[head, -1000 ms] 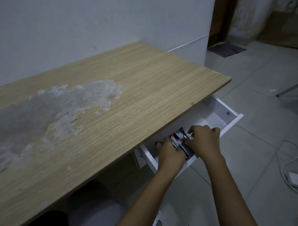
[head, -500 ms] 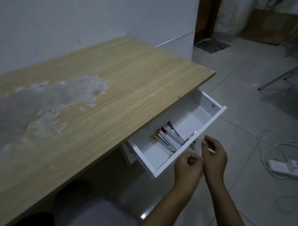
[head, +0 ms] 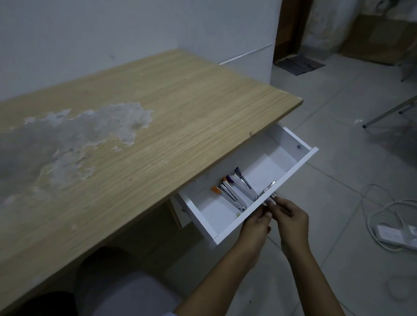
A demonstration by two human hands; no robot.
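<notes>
A white drawer (head: 294, 171) stands pulled out from under the wooden desk (head: 180, 123). Inside lie several slim metal clips (head: 234, 189) with orange, purple and dark ends, side by side near the front wall. The metal drawer handle (head: 269, 188) shows over the front rim. Both hands are just outside the drawer front, below the handle. My right hand (head: 292, 220) pinches a small pale item at its fingertips. My left hand (head: 256, 227) has its fingers curled against the right fingertips; what it holds is hidden.
The desk top has a large worn grey patch (head: 68, 138). A white power strip (head: 398, 236) with cables lies on the tiled floor at right. Metal chair legs (head: 393, 110) stand further back, and a dark mat (head: 299, 64) lies by the doorway.
Both hands left the clips in the drawer, drew back clear of it, and have now come up against the drawer front below the handle. The view shifted slightly.
</notes>
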